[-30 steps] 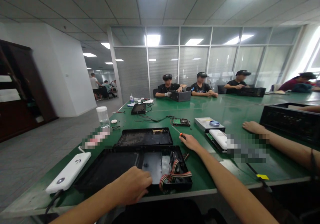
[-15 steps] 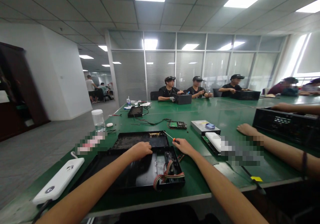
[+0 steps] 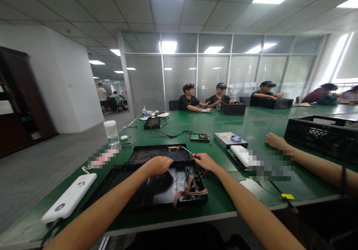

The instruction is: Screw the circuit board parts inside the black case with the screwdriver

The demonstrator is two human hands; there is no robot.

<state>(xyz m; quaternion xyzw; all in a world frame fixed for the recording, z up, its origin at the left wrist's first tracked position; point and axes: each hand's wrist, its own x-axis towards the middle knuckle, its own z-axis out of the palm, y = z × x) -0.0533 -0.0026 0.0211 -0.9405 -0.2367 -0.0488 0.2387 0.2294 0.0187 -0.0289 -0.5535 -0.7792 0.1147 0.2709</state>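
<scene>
My right hand [image 3: 205, 162] grips a screwdriver [image 3: 195, 156] by its orange and black handle. Its thin shaft points up and left, with the tip near a small brass-coloured strip [image 3: 174, 148] on a black panel [image 3: 151, 154]. Over the near black metal case [image 3: 159, 196] is my left hand [image 3: 160, 165], its fingers curled together; whatever they hold, if anything, is hidden. A striped ribbon cable [image 3: 188, 192] loops out of the case's right side.
A white power bank [image 3: 69, 198] and a clear jar [image 3: 111, 133] stand to the left. A hard drive [image 3: 199, 137], a silver disc drive [image 3: 229, 139] and a neighbour's arm [image 3: 304, 160] lie to the right, by a black computer case [image 3: 321, 140]. Co-workers sit opposite.
My left hand has shifted slightly right, while the screwdriver stays nearly where it was. Across the table, a black box has moved right. One neighbour's arm has left the computer case at right.
</scene>
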